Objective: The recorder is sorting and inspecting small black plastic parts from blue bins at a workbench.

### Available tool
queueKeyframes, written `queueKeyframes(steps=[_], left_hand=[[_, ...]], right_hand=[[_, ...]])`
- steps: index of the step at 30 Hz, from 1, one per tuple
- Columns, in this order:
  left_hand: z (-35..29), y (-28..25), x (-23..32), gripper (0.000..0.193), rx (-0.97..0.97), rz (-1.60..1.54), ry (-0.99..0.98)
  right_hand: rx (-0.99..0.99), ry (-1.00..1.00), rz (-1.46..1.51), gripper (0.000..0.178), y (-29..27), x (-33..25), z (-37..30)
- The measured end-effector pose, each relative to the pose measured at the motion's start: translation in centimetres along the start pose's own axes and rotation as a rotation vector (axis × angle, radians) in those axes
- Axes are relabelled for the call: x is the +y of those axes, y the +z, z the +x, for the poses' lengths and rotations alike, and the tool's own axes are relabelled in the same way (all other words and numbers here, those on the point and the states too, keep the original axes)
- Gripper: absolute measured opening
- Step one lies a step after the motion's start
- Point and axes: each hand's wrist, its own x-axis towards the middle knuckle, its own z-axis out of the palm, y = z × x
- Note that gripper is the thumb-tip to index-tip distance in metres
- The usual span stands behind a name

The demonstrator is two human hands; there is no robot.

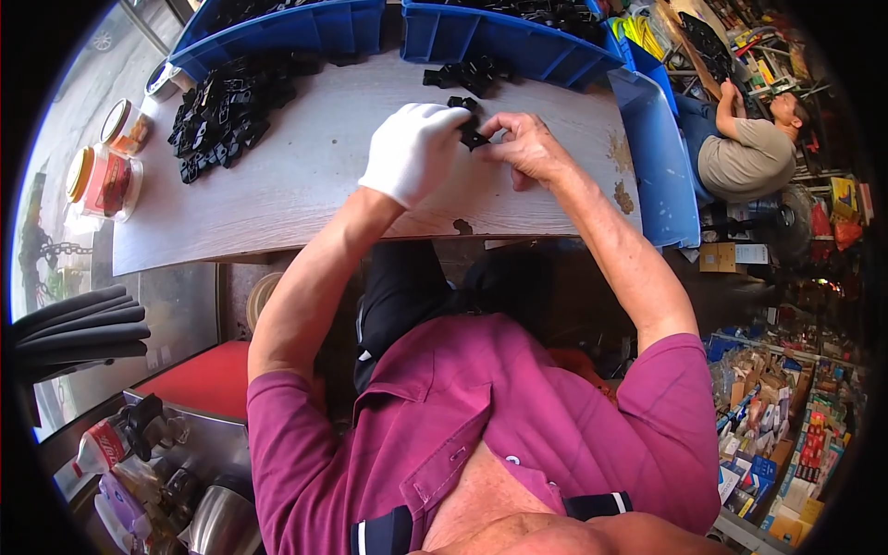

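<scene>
My left hand [413, 153], in a white glove, is closed with its fingertips at a small black plastic part [473, 138] above the table [333, 199]. From the other side my right hand [529, 151], bare, pinches the same part between thumb and forefinger. The part's finer shape is too small to make out. Just beyond the hands lies a small cluster of similar black parts [467, 74]. A larger heap of black parts [222, 116] spreads over the left side of the table.
Two blue bins [509, 39] holding black parts line the far edge. A blue tray [657, 157] stands along the right edge. Lidded jars [104, 180] sit at the left. Beyond the tray, a person [749, 157] holds something dark near crowded shelves. Black tubes [83, 328] jut in at left.
</scene>
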Motion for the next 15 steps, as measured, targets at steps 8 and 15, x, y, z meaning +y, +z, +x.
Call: queueKeyframes(steps=[8, 15], left_hand=[[0.50, 1.34, -0.48, 0.032, -0.301, 0.076, 0.128], [-0.21, 0.89, -0.03, 0.030, -0.221, 0.007, 0.115]], right_hand=[[0.089, -0.027, -0.038, 0.028, 1.04, 0.49, -0.43], [0.083, -0.071, -0.029, 0.025, 1.17, 1.07, -0.33]])
